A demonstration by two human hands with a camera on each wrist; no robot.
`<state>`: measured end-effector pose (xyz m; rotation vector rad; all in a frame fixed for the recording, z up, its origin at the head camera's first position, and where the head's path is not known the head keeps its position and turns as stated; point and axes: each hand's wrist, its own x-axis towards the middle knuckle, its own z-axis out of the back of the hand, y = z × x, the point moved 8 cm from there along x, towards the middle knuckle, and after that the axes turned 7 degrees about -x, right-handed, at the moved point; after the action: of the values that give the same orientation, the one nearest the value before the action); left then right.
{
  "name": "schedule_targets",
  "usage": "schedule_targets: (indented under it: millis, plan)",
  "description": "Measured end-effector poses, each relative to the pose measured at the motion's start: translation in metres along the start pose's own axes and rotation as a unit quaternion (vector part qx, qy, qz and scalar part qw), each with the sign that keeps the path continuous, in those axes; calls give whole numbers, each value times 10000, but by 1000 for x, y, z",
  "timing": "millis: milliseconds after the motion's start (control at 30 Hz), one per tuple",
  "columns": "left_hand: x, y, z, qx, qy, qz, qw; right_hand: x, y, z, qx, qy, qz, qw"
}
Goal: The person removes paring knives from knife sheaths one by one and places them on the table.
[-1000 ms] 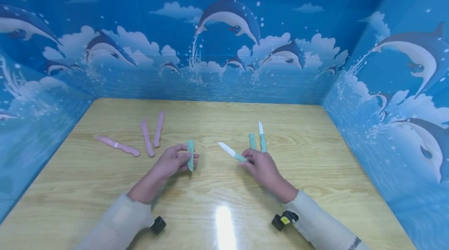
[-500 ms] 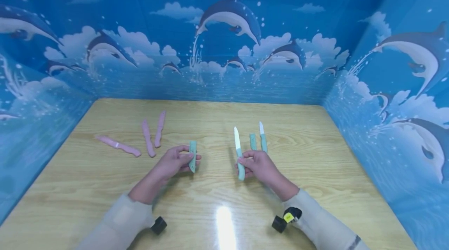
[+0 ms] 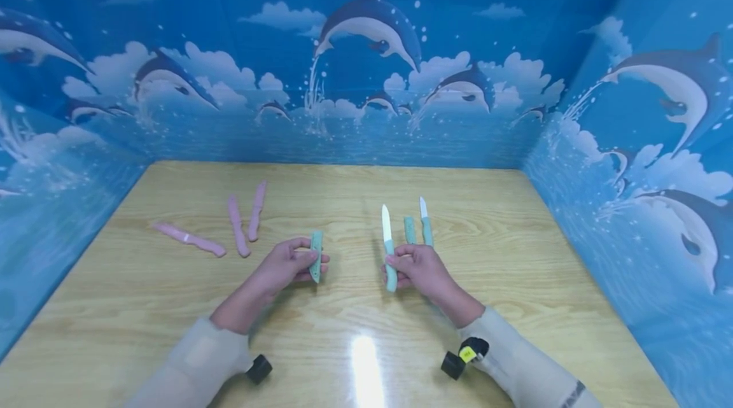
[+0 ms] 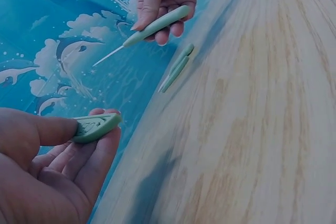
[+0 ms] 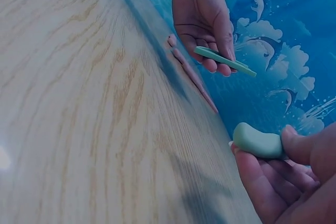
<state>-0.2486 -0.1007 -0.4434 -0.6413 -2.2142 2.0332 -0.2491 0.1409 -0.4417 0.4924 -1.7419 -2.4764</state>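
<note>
My left hand (image 3: 286,263) (image 4: 50,153) pinches a green knife sheath (image 3: 315,255) (image 4: 94,126) (image 5: 224,60) between thumb and fingers, held above the wooden table (image 3: 355,312). My right hand (image 3: 415,266) (image 5: 283,174) grips the green handle of a white-bladed knife (image 3: 388,246) (image 4: 152,27), blade pointing away from me. The handle's butt (image 5: 257,141) sticks out of my fist. Just beyond my right hand lie a second green knife (image 3: 425,230) and a green sheath (image 3: 410,230) (image 4: 177,67) side by side.
Three pink sheathed knives (image 3: 189,238) (image 3: 237,233) (image 3: 256,211) lie on the table at the left. Blue dolphin-printed walls (image 3: 366,77) enclose the table on three sides. A light glare (image 3: 365,370) shows on the wood near me.
My right hand turned the knife from lying leftward, blade to the left, to pointing away from me and drew it slightly nearer. My left hand stays put with the sheath.
</note>
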Motion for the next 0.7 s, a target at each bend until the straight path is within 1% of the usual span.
schedule_targets:
  millis: [233, 400, 500, 633, 700]
  plan:
    - [4, -1, -4, -26, -93, 64, 9999, 2, 2, 1, 114, -151, -48, 9998]
    - [6, -5, -11, -19, -169, -10, 9999, 6, 2, 4, 166, -283, -72, 9994]
    - [9, -6, -11, 177, -343, -30, 9993, 8, 1, 6, 58, -382, -111, 9992]
    - [15, -5, -11, 400, -642, 91, 9971, 9, 3, 9, -75, -553, -114, 9984]
    - [19, -5, -12, 400, -731, 115, 9965, 11, 5, 10, -164, -654, -100, 9977]
